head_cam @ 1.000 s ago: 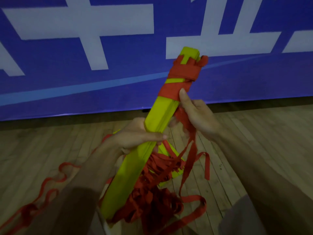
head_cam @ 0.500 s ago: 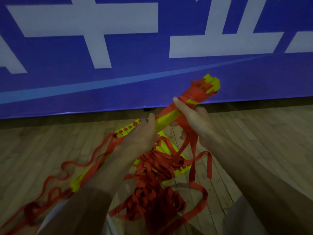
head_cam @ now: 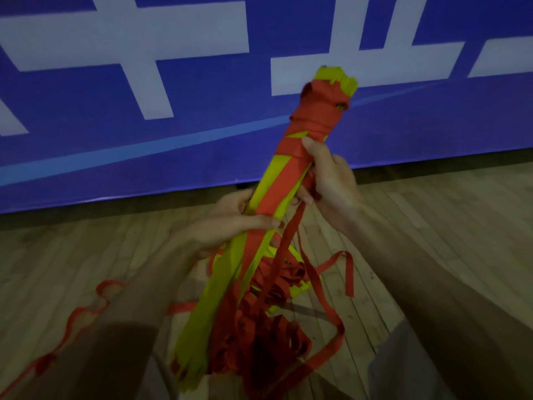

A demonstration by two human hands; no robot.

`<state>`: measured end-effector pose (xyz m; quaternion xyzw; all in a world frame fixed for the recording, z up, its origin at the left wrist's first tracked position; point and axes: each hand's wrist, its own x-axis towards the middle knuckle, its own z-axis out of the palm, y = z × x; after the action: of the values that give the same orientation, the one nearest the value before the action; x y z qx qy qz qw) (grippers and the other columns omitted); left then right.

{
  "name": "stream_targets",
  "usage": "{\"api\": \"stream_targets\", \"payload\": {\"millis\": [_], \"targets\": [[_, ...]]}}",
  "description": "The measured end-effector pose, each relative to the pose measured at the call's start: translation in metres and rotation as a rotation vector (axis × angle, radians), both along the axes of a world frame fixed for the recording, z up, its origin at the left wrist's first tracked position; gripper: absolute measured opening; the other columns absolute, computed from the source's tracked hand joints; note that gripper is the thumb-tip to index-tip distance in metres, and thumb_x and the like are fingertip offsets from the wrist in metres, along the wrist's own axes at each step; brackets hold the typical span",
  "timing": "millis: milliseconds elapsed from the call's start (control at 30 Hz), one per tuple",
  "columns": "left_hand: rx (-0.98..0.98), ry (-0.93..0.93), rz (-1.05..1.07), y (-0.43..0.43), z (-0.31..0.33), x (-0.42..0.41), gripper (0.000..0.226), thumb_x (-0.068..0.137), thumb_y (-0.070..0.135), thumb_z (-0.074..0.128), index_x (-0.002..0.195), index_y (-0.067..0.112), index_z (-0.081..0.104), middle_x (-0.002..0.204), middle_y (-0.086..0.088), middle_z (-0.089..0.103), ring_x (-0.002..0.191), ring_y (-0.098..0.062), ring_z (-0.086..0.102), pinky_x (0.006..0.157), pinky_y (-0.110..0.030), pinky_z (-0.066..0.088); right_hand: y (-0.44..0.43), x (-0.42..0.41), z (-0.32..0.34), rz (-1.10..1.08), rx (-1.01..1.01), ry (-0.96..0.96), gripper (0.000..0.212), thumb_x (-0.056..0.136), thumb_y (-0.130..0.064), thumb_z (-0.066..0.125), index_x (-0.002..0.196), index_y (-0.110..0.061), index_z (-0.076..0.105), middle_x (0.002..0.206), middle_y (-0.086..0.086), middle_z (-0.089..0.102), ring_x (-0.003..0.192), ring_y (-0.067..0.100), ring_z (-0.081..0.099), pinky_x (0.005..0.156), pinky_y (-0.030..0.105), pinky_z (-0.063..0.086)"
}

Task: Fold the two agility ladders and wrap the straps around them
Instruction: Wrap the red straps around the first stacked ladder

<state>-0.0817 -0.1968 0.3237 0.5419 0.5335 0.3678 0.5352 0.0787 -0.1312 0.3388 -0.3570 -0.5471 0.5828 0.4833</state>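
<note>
A stacked bundle of yellow ladder rungs (head_cam: pixel 227 272) points up and to the right in front of me. Red strap (head_cam: pixel 315 116) is wound tightly around its top end and spirals down the shaft. My left hand (head_cam: pixel 230 226) grips the bundle at its middle, thumb across the front. Higher up on the bundle's right side, my right hand (head_cam: pixel 331 183) holds it with the thumb pressed on the wrapped strap, and a loose strap runs down from its fingers. A tangle of loose red strap (head_cam: pixel 265 336) hangs below.
A blue banner (head_cam: pixel 202 140) with white markings stands right behind the bundle. Wooden floor (head_cam: pixel 432 226) lies beneath. More red strap (head_cam: pixel 72 319) trails over the floor at lower left. Another yellow ladder piece (head_cam: pixel 297 290) lies on the floor behind the tangle.
The bundle has swung from nearly level back to steeply upright. One more diagonal turn of red strap now lies on the shaft below the top wrapping. Both hands have kept their hold.
</note>
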Motion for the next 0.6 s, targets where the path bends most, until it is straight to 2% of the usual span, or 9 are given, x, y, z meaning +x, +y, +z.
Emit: {"api": "stream_targets", "payload": {"millis": [100,200,300,400,467,533,567,600], "targets": [[-0.099,-0.041,-0.098,-0.005,0.004,0.005,0.037,0.07,0.01,0.071,0.107,0.01,0.066,0.09,-0.019,0.073,0.073,-0.029,0.072,0.068,-0.039,0.059,-0.006,0.005,0.004,0.152,0.073,-0.001,0.058,0.101,-0.038,0.046,0.049,-0.011,0.05,0.036,0.009,0.042,0.034,0.02,0.043,0.046,0.026,0.042],[-0.155,-0.09,-0.132,-0.005,-0.001,0.007,0.031,0.072,0.007,0.077,0.102,0.004,0.069,0.093,-0.023,0.072,0.079,-0.032,0.071,0.078,-0.045,0.059,-0.006,0.013,0.007,0.164,0.206,-0.163,0.058,0.101,-0.039,0.045,0.053,-0.007,0.052,0.04,0.011,0.051,0.033,0.021,0.044,0.041,0.023,0.041],[-0.161,-0.106,-0.124,-0.004,-0.007,0.01,0.026,0.075,0.01,0.077,0.099,0.007,0.07,0.092,-0.021,0.071,0.076,-0.03,0.07,0.077,-0.044,0.058,0.002,0.024,0.004,0.084,0.249,-0.304,0.053,0.1,-0.041,0.047,0.061,-0.007,0.059,0.045,0.004,0.06,0.033,0.014,0.051,0.04,0.028,0.046],[-0.109,-0.077,-0.034,-0.001,-0.015,0.01,0.014,0.081,0.01,0.071,0.095,0.011,0.069,0.081,-0.013,0.072,0.068,-0.022,0.069,0.067,-0.037,0.059,0.014,0.031,-0.004,0.067,0.195,-0.484,0.066,0.099,-0.053,0.043,0.069,0.003,0.065,0.061,0.018,0.069,0.042,0.029,0.061,0.045,0.036,0.052],[-0.014,0.094,0.04,0.003,-0.021,0.007,0.012,0.081,0.013,0.076,0.091,0.012,0.071,0.081,-0.011,0.074,0.069,-0.021,0.069,0.071,-0.039,0.059,0.016,0.031,-0.008,0.05,0.171,-0.646,0.084,0.095,-0.065,0.038,0.073,0.015,0.056,0.071,0.031,0.066,0.055,0.043,0.064,0.057,0.048,0.055],[0.147,0.444,0.071,0.008,-0.029,0.002,0.03,0.075,0.028,0.081,0.099,0.013,0.071,0.095,-0.004,0.074,0.085,-0.021,0.069,0.083,-0.039,0.056,0.012,0.027,-0.012,0.117,0.148,-0.718,0.097,0.084,-0.079,0.035,0.084,0.016,0.054,0.08,0.036,0.063,0.069,0.048,0.063,0.071,0.059,0.054],[0.217,0.625,0.09,0.009,-0.032,0.002,0.039,0.073,0.036,0.08,0.106,0.016,0.069,0.101,0.001,0.072,0.092,-0.02,0.067,0.084,-0.036,0.053,0.011,0.024,-0.013,0.171,0.09,-0.694,0.096,0.082,-0.079,0.037,0.089,0.015,0.056,0.082,0.036,0.063,0.071,0.047,0.064,0.074,0.06,0.055],[0.265,0.758,0.113,0.009,-0.033,0.003,0.048,0.073,0.044,0.078,0.112,0.02,0.066,0.106,0.001,0.071,0.098,-0.02,0.066,0.084,-0.037,0.052,0.009,0.021,-0.011,0.211,0.022,-0.639,0.086,0.087,-0.072,0.041,0.091,0.012,0.06,0.079,0.033,0.065,0.067,0.043,0.067,0.071,0.055,0.058]]}}
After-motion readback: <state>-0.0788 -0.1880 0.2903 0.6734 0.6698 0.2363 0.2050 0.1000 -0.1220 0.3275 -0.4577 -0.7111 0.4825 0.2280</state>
